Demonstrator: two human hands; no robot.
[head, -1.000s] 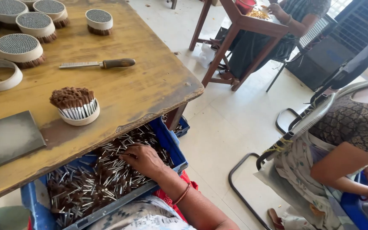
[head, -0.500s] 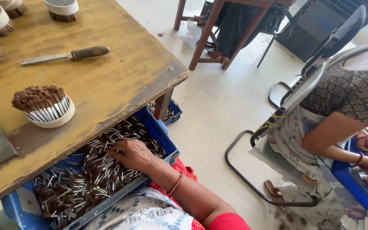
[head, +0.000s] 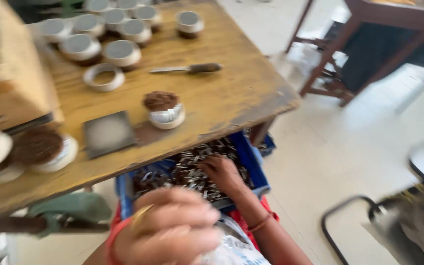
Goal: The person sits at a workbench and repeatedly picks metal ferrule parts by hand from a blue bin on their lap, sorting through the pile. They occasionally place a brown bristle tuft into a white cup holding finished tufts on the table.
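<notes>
My right hand (head: 222, 172) lies palm down in a blue crate (head: 257, 169) full of small brown and silver pieces (head: 192, 172), its fingertips sunk into the pile. My left hand (head: 172, 231) is close to the camera and very blurred. Its fingers are curled, nothing shows in them, and a red bangle sits at the wrist. The crate rests on my lap under the front edge of a wooden table (head: 231, 103). On the table above the crate stands a round brush (head: 164, 110) with brown bristles in a white base.
A dark square plate (head: 109, 133), a knife (head: 187, 68), a white ring (head: 104, 77) and several round white discs (head: 119, 51) lie on the table. More brushes (head: 40, 147) and a cardboard box (head: 6, 73) are at the left. A chair frame (head: 349, 230) stands right.
The view has swung left and blurred, showing more of the table. My left hand has come up into the foreground. My right hand stays in the crate.
</notes>
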